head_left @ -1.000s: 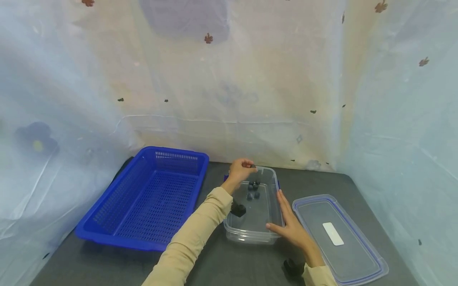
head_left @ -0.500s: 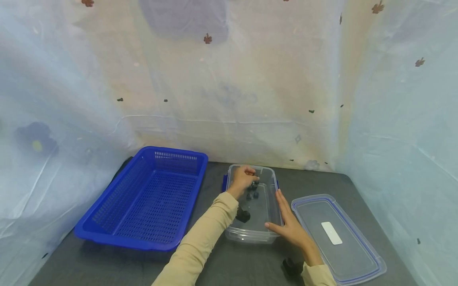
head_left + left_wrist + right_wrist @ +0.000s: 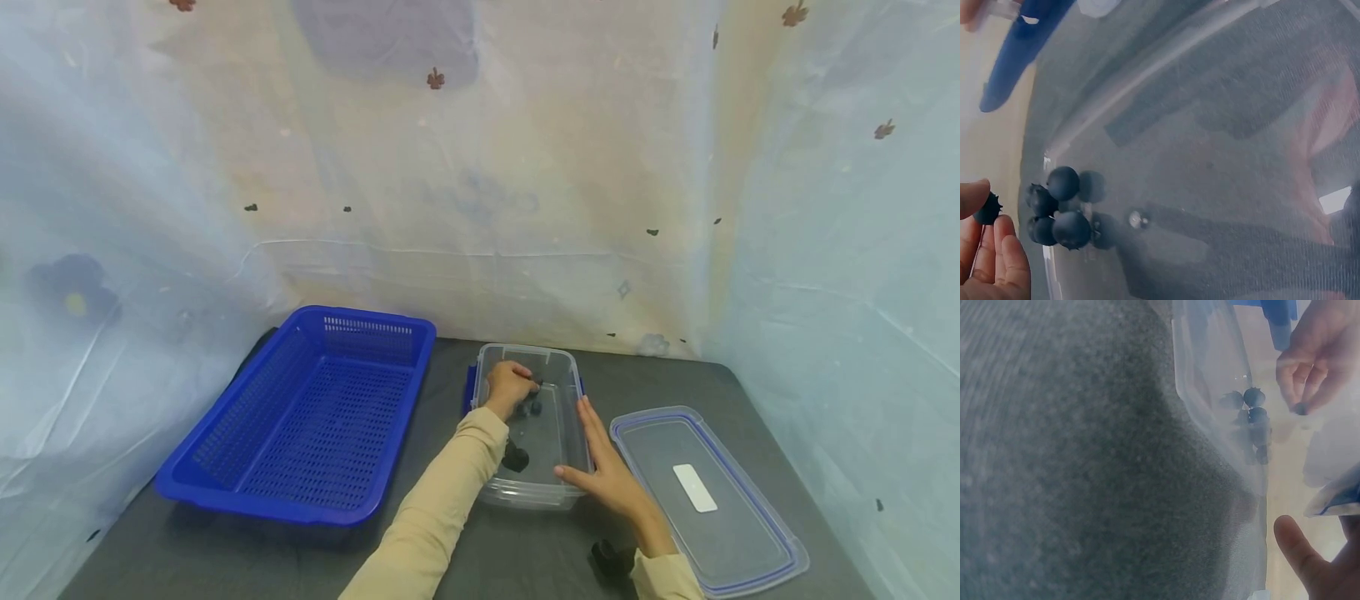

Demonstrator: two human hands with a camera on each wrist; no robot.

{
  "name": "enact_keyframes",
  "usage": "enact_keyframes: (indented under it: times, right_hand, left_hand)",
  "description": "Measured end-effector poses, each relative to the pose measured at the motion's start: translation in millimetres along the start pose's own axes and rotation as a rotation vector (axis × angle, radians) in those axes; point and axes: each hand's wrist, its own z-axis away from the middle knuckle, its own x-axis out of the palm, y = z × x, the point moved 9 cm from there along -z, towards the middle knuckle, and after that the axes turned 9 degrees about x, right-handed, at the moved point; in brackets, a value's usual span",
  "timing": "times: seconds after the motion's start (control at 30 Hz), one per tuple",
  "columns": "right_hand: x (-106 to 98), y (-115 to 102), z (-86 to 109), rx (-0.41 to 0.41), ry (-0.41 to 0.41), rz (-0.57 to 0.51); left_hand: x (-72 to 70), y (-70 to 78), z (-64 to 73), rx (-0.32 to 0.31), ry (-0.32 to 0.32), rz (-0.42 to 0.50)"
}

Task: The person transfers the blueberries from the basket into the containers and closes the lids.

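Observation:
A clear plastic container (image 3: 525,493) sits in front of me in the head view. My left hand (image 3: 508,388) reaches down into it. Between its thumb and fingers it pinches a blueberry (image 3: 987,211), which shows clearly in the left wrist view. Several loose blueberries (image 3: 1072,229) are clustered on the container's floor beside that hand; in the head view the hand partly covers them. My right hand (image 3: 615,482) lies against the container's right side, thumb spread toward the near rim and fingers straight. Its thumb (image 3: 1300,550) shows in the right wrist view.
A blue perforated basket (image 3: 247,507) stands to the left. To the right lies a clear lid (image 3: 742,517) with a blue seal and a white label (image 3: 695,488). Blue clips hang at the container's sides. Patterned plastic sheeting (image 3: 480,167) encloses the grey table (image 3: 525,558).
My left hand has come down from the container's far rim into its inside, still pinching the blueberry, and drawn slightly nearer. The right hand stays against the side.

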Motion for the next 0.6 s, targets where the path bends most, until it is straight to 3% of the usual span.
enact_keyframes:
  times: [0.33, 0.53, 0.6]
  right_hand:
    - [0.7, 0.8, 0.9, 0.013, 0.007, 0.031]
    - [0.1, -0.9, 1.3, -0.012, 0.008, 0.038]
    - [-2.1, -13.6, 3.1, -0.014, 0.007, 0.025]
  left_hand:
    - [4.8, -1.7, 1.2, 0.115, -0.036, -0.160]
    - [13.0, -9.7, 1.9, 0.100, -0.044, -0.185]
    - [14.9, -11.4, 1.8, 0.090, -0.043, -0.181]
